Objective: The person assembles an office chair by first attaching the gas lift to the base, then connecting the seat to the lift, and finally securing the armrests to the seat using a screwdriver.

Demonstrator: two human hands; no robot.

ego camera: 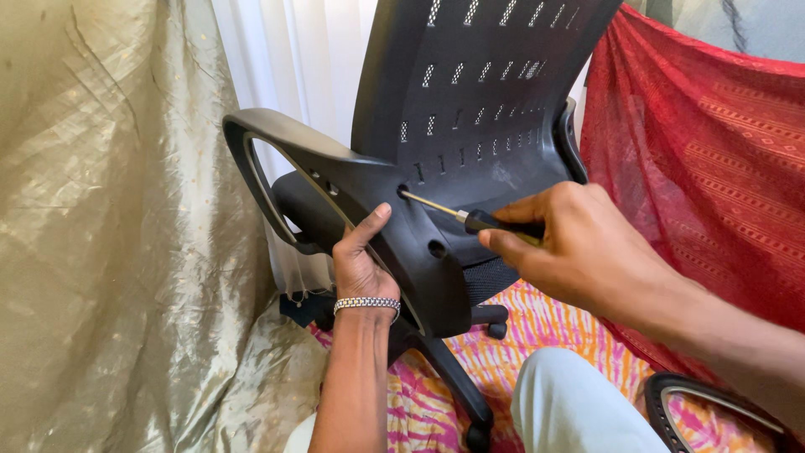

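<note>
Right hand [579,243] clenched around the dark handle of a screwdriver [470,218], its slim brass-coloured shaft angled up and left with the tip seated in a hole in the black plastic armrest bracket [394,210] of an office chair [470,92]. Left hand [360,260] pressed flat against the underside of that bracket, thumb up along the plastic, more bracing than clasping, a beaded metal bracelet [367,304] at the wrist. Judging by the picture, fastening of the looped armrest [277,147] to the chair only partly along: one hole under the tip being worked, a second hole [437,248] just below and to the right open, no screw head visible in it; whether the screw at the tip is going in or coming out, cannot tell. A second loose armrest loop [704,407] lying low at the right edge, apart from the chair, seemingly not yet mounted. Chair base and castor [478,436] standing on an orange-and-pink patterned cloth [537,335] on the floor. No packages, labels or signs in view; only drapes around: a crinkled olive-gold fabric [109,226] at left, a white curtain [293,59] behind, a red patterned cloth [704,159] at right. Pale trouser knee [570,403] at the bottom.
</note>
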